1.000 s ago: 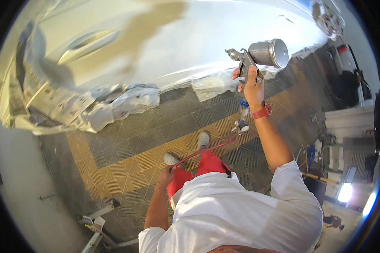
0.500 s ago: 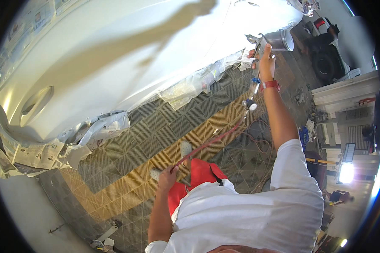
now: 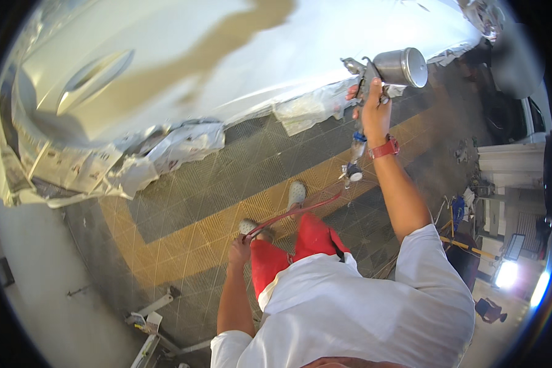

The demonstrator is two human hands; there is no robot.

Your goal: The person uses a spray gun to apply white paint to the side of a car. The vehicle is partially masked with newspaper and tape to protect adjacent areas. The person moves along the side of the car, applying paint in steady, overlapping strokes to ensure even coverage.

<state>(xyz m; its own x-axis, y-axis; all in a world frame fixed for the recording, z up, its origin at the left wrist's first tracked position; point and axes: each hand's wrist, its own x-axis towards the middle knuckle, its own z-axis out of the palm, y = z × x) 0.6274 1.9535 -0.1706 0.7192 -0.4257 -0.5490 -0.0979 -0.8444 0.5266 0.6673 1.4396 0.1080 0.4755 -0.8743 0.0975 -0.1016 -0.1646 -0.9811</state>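
Note:
My right hand (image 3: 374,107) grips a metal spray gun (image 3: 367,76) by its handle, held out toward a white car body panel (image 3: 227,92). A silver paint cup (image 3: 394,67) sits on the gun, tilted over to the right. Below the handle hang a clear fitting and a small round gauge (image 3: 354,173). From there a red air hose (image 3: 300,213) runs down to my left hand (image 3: 240,250), whose fingers are closed around it near my thigh. The nozzle points at the panel, a short way off it. My arm's shadow falls across the panel, near its door handle recess (image 3: 95,80).
Newspaper and masking sheet (image 3: 184,150) edge the panel's lower side. Grey and yellow grid tiles (image 3: 184,239) cover the floor. A metal stand (image 3: 156,310) is at lower left. A bright work lamp (image 3: 507,273) glows at the right, and a dark wheel (image 3: 500,116) is at the far right.
The view has shifted along the car, showing more of the panel's end at right. The spray gun stays in my right hand, and the left hand still holds the hose. Haze now hangs over the floor.

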